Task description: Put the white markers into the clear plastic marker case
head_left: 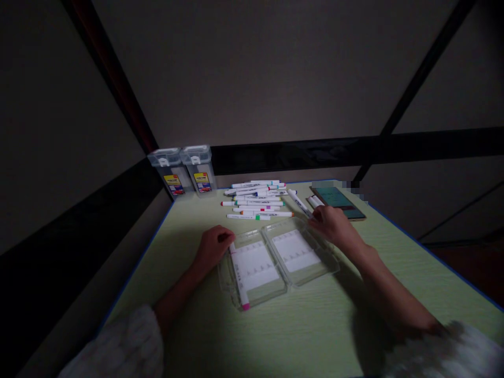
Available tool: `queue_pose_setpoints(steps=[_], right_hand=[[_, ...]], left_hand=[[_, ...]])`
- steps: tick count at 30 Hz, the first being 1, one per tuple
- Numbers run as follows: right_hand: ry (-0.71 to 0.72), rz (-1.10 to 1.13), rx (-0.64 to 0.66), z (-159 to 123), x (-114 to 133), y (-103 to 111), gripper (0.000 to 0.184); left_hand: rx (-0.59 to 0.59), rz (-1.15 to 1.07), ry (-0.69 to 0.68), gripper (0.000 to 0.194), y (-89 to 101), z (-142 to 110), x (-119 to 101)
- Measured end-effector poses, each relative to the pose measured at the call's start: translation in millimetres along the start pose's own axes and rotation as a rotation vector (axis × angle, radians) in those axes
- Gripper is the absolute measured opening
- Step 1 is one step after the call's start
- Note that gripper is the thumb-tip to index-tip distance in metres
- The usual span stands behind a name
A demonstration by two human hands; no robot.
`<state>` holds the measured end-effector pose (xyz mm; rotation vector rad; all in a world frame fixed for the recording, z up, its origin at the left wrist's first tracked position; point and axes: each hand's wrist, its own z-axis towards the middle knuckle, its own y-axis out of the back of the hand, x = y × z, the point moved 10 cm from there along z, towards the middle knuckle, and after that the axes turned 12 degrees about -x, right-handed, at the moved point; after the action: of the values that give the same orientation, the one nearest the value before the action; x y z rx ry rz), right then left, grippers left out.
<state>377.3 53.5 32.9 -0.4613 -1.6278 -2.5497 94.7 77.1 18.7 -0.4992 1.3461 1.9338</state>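
Observation:
A clear plastic case [289, 281] lies unfolded on the table, with white inserts in both halves. In its left half, along the outer side, rests a pink-ended marker [239, 275]. My left hand [214, 247] is closed, its thumb and fingertips pinched at that marker's far end, by the case's rim. Over the case's far right corner, my right hand [334, 227] has its fingers closed on the near end of a white marker [300, 203], which slants away to the left. Its fingertips are partly hidden.
A pile of white markers [258, 202] with coloured ends lies beyond the case. Two lidded clear containers [165, 168] stand at the back left. Beyond my right hand are a couple of loose markers [315, 201] and a flat tablet-like device [334, 197]. A wall borders the table's far edge.

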Motion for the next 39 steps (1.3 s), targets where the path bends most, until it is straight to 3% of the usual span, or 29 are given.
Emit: queue_pose_setpoints(steps=[7, 20, 39], right_hand=[[-0.016, -0.181, 0.073, -3, -14, -6, 0.015], [-0.039, -0.285, 0.163, -7, -20, -10, 0.02], [-0.118, -0.402, 0.117, -12, -31, 9, 0.029]], left_hand=[[-0.012, 0.037, -0.012, 0.012, 3.7, 2, 2], [-0.011, 0.032, -0.027, 0.013, 3.7, 3, 4], [-0.043, 0.08, -0.022, 0.013, 7.8, 4, 4]])
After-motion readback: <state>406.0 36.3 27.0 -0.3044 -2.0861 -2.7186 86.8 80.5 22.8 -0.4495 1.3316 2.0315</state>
